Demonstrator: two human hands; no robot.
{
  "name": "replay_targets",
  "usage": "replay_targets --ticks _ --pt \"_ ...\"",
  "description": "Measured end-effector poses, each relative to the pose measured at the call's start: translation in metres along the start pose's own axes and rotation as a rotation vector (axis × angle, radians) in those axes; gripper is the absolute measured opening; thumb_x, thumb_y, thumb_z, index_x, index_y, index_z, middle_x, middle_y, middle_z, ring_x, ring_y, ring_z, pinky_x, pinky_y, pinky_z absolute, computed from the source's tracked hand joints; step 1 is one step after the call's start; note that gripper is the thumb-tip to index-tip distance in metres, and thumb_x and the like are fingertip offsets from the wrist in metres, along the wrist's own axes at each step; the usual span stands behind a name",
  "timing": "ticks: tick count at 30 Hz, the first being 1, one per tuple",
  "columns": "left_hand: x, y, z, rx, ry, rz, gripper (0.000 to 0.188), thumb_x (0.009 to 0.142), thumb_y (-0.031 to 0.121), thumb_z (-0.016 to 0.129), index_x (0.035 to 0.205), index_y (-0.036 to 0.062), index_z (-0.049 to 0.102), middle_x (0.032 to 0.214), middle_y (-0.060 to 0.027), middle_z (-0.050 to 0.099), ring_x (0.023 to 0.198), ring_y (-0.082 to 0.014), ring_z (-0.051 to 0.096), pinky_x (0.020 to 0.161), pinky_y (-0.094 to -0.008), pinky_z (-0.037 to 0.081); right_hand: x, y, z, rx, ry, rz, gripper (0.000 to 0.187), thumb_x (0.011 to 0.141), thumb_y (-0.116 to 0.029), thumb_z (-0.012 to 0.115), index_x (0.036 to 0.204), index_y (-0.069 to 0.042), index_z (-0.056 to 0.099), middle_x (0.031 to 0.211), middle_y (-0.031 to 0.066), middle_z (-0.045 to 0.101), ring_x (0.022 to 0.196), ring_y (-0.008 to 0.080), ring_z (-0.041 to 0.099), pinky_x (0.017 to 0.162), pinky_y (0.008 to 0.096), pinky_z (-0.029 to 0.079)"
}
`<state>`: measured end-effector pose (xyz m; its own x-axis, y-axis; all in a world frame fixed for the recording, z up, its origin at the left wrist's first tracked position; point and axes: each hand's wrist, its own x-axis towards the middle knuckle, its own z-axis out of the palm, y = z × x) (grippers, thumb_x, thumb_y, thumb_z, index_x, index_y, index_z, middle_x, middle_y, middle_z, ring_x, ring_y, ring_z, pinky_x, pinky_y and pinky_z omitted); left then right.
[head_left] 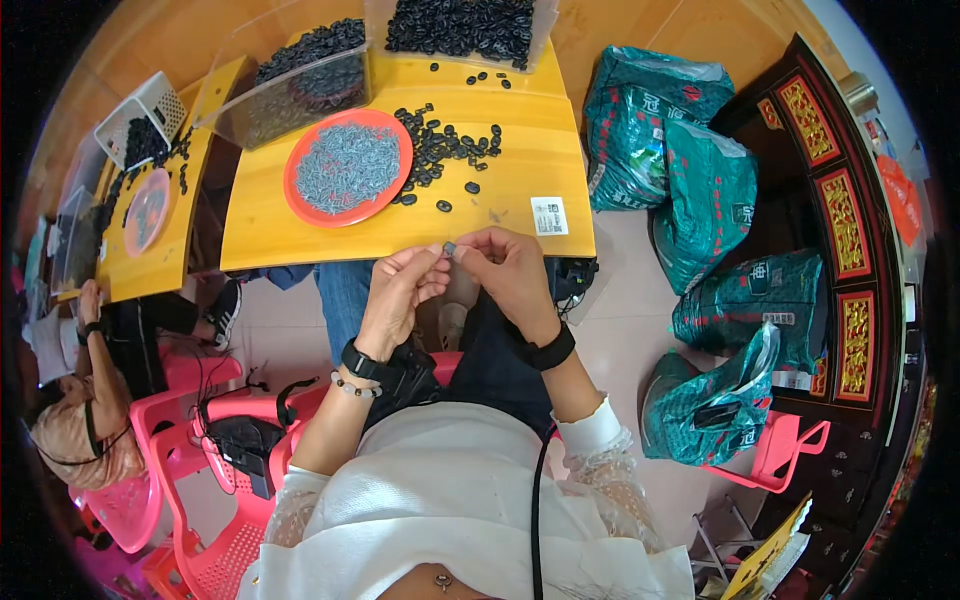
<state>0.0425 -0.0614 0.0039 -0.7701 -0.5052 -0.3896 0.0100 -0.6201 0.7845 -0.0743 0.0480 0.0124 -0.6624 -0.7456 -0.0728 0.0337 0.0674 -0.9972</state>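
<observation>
Left hand (408,288): your grip is closed in a thumb-and-forefinger pinch on the grey piece, the other fingers loosely curled.
Right hand (508,282): your thumb and forefinger come in from the other side and grasp it too.
Grey piece (449,247): between your fingertips, just at the counter's front edge, right of that edge's middle.
Handling: likely very light and stiff, hardly fragile; so small that it could slip or spring out. Take it by its opposite sides, with the tips only.
Pointing: your fingers cover most of it; it looks stubby, and you cannot tell its long axis or which end leads.
Counter (262,222): yellow, beyond your knees.
Sticker (549,216): white, by the front right corner.
Plate (402,145): red and round, left of centre toward the front edge, heaped with grey pins (345,165).
Black parts (440,150): small ovals scattered beside the plate's right rim.
Bins: two clear ones at the back edge, one toward the back left corner, both holding more black parts.
</observation>
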Motion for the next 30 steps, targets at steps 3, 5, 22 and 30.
replay_targets --ticks 3,5,22,30 --pt "-0.002 -0.004 0.005 0.098 0.011 0.053 0.016 0.086 0.019 0.064 0.086 0.0038 0.067 0.074 -0.0011 0.064 0.062 -0.0066 0.059 0.059 -0.0181 0.047 -0.003 0.002 0.001 -0.017 0.015 -0.035 0.013 0.082 -0.009 0.067 0.089 0.002 0.065 0.074 0.0007 0.063 0.064 0.0033 0.054 0.058 0.0169 0.042" --pt "-0.003 -0.005 0.006 0.146 0.013 0.079 0.016 0.086 0.019 0.065 0.085 0.0038 0.067 0.074 -0.0007 0.064 0.062 -0.0065 0.059 0.058 -0.0179 0.047 -0.005 0.002 -0.001 -0.028 0.023 -0.069 0.012 0.082 -0.009 0.066 0.088 0.002 0.065 0.074 0.0007 0.063 0.065 0.0033 0.054 0.059 0.0169 0.042" --pt "-0.006 -0.006 0.015 0.485 -0.115 0.187 0.019 0.09 0.02 0.06 0.088 0.002 0.066 0.071 -0.002 0.064 0.061 -0.0075 0.059 0.056 -0.0203 0.049 -0.022 -0.003 -0.025 -0.237 0.002 -0.155 0.01 0.081 -0.008 0.068 0.087 0.001 0.067 0.071 0.0046 0.066 0.06 0.0064 0.055 0.057 0.0222 0.044" --pt "-0.006 -0.01 0.023 0.315 -0.138 0.054 0.019 0.089 0.021 0.062 0.089 0.0025 0.066 0.072 -0.0016 0.065 0.062 -0.0059 0.059 0.059 -0.0196 0.048 -0.027 0.0 -0.026 -0.343 0.07 -0.282 0.012 0.082 -0.009 0.063 0.087 0.002 0.065 0.068 0.0133 0.063 0.055 0.0185 0.058 0.053 0.0275 0.043"
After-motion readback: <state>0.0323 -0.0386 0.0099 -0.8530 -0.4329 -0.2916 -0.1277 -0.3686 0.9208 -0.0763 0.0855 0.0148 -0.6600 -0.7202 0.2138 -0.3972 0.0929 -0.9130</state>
